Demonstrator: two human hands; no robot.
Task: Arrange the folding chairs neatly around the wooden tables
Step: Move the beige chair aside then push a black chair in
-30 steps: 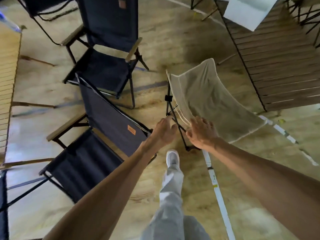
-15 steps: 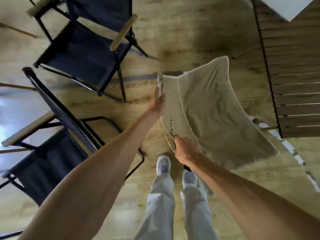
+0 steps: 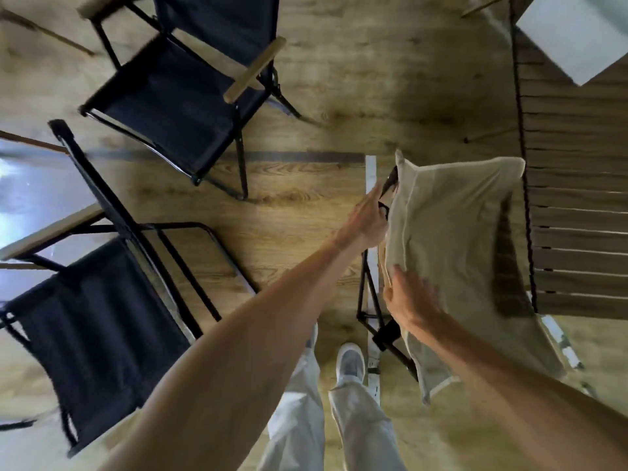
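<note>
head view: wood-grain floor (image 3: 299,205) beneath slatted wooden table (image 3: 577,215), chairs.

Bare forearms, no sleeves — pale grey trousers (image 3: 360,433), grey-white shoe (image 3: 350,363).

White tape line (image 3: 370,175) crosses the wooden floor (image 3: 339,79) (partly hidden).

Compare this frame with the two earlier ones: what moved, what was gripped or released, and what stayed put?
The beige chair was carried toward the slatted wooden table; its far edge now meets the table's edge. The left hand shifted from the chair's back to its black frame at the upper corner; the right hand remains on the fabric edge. The person stepped forward. The two dark folding chairs look unmoved, and the white sheet stays on the table.
</note>
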